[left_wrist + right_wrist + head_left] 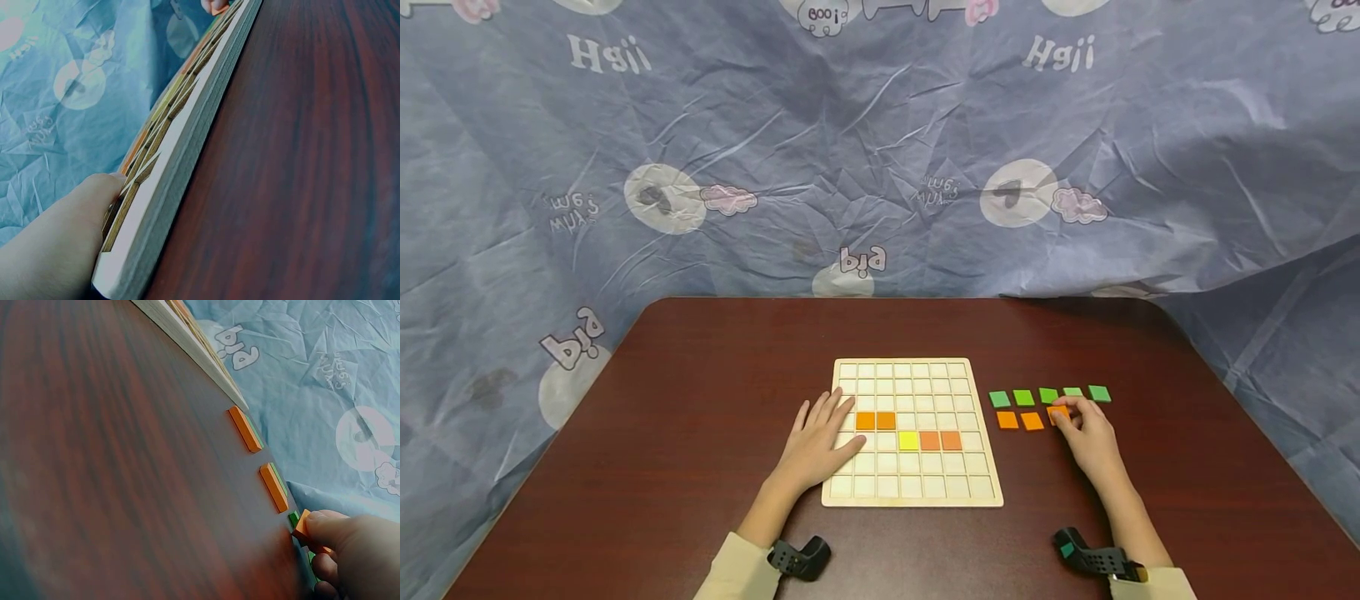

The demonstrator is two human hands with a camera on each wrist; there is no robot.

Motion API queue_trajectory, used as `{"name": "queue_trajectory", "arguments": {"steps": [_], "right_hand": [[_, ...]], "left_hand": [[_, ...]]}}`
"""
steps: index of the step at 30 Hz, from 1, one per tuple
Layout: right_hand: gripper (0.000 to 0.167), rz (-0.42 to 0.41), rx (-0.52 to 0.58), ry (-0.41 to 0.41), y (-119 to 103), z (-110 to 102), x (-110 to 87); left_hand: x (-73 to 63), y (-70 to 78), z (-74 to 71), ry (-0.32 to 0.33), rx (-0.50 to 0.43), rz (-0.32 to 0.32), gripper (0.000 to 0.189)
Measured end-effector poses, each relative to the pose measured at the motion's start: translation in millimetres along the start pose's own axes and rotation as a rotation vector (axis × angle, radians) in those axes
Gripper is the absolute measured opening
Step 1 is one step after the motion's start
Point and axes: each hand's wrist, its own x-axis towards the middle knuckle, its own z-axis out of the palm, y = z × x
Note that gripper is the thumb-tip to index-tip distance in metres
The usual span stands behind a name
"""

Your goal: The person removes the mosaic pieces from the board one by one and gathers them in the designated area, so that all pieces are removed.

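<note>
A pale wooden grid board (pixel 912 492) lies on the table, with two dark orange tiles (pixel 876 421), a yellow tile (pixel 908 441) and two coral tiles (pixel 940 441) set in its cells. My left hand (pixel 816 446) rests flat on the board's left edge, fingers straight. To the right of the board, my right hand (pixel 1088 437) pinches an orange tile (pixel 304 526) between thumb and fingers; in the right wrist view the tile is tilted. Two more orange tiles (pixel 1019 421) lie beside it on the table, and a row of green tiles (pixel 1023 397) runs just behind.
The dark reddish-brown table (pixel 700 400) has rounded far corners. A wrinkled blue cloth with printed cartoon shapes (pixel 850 167) hangs behind it. Black bands with small devices (pixel 801 558) sit on both wrists.
</note>
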Motion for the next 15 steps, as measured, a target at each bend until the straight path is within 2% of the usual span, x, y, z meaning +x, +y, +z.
{"name": "queue_trajectory", "arguments": {"steps": [15], "right_hand": [[0.023,-0.031,-0.015,-0.014,1.3,0.9,0.3]], "left_hand": [[1.2,-0.2,-1.1,0.007,0.009,-0.001,0.067]]}}
